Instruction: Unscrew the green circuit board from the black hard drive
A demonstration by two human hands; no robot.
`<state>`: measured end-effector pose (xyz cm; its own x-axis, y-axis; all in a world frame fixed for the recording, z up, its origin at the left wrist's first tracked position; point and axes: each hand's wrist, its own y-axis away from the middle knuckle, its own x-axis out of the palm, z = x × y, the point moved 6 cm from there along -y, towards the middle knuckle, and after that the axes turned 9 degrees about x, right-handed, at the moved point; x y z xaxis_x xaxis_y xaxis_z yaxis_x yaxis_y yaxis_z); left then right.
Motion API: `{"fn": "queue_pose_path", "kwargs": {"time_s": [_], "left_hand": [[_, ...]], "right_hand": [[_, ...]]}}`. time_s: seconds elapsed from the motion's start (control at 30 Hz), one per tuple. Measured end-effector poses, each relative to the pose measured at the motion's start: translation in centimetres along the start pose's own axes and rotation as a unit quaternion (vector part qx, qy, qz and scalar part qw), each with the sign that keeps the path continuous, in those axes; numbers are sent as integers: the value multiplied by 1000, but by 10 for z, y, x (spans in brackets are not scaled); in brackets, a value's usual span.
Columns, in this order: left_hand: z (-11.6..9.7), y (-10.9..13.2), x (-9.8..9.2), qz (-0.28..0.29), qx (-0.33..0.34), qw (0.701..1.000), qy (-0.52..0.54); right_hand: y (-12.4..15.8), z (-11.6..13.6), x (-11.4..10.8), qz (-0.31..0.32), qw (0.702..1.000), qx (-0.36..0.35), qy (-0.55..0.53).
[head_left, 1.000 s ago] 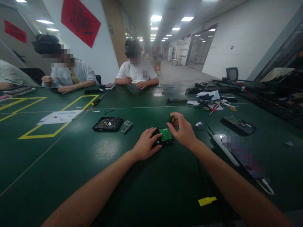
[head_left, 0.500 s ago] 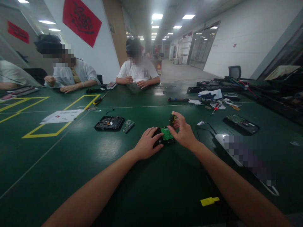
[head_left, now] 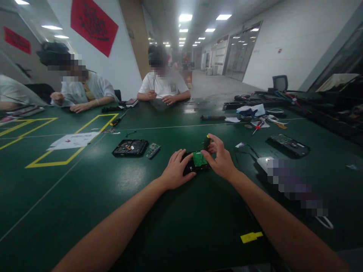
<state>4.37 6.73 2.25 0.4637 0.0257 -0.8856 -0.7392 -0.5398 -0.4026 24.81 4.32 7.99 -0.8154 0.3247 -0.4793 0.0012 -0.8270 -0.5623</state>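
A black hard drive with a green circuit board lies on the green table in front of me. My left hand grips its left side, fingers over the top and thumb along the near edge. My right hand is closed on a screwdriver with a black and yellow handle, held upright over the drive's right part. The screwdriver's tip is too small to make out. To the left are an opened black drive case and a loose circuit board.
Another drive lies at the right, near a white power strip with its cable. Farther back are a red screwdriver, a dark tool and a white paper. People sit across the table.
The view has shifted slightly. The right hand and screwdriver stay over the drive, with little visible movement; the left hand still holds the drive's left side.
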Motion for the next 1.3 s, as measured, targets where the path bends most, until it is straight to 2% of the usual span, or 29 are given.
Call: {"fn": "queue_pose_path", "kwargs": {"time_s": [0.23, 0.5, 0.77, 1.1, 1.3], "left_hand": [[-2, -3, -6, 2, 12, 1000, 5], [-10, -1, -11, 13, 29, 999, 14], [-10, -1, -8, 29, 40, 999, 7], [-11, -1, -8, 35, 38, 999, 8], [-10, -1, -8, 36, 35, 999, 7]], "right_hand": [[3, 4, -2, -23, 999, -27, 0], [6, 19, -18, -85, 993, -68, 51], [6, 22, -17, -74, 996, -33, 35], [5, 22, -22, -95, 994, -36, 47], [6, 24, -19, -76, 996, -37, 39]]}}
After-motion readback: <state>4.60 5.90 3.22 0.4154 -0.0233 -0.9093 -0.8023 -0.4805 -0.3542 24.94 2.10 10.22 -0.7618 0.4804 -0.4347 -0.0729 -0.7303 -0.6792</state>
